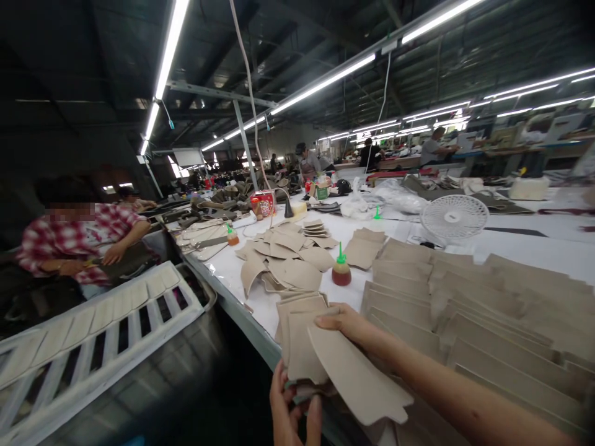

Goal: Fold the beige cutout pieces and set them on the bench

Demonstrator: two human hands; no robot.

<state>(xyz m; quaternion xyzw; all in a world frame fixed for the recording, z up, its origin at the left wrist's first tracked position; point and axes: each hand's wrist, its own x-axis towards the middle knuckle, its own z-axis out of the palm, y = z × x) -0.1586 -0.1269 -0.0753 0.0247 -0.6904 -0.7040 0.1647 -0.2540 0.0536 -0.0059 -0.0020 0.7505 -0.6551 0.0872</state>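
Note:
My right hand (346, 323) comes in from the right and grips a beige cut panel (360, 375) at its upper end, thumb on top. The panel slants down to the right, with a notched lower end. Under and beside it is a small stack of similar beige pieces (300, 347) at the table's near edge. My left hand (292, 412) is curled around the lower edge of this stack, palm partly cut off by the frame. A loose pile of curved beige pieces (283, 254) lies beyond, next to a bottle of reddish-brown liquid with a green nozzle (341, 272).
Overlapping rows of beige panels (502, 328) cover the table's right side. A white fan (453, 217) stands behind them. At left, a slatted white rack (116, 337) holds pale pieces, near a person in a checked shirt (69, 238). A second bottle (232, 235) stands farther back.

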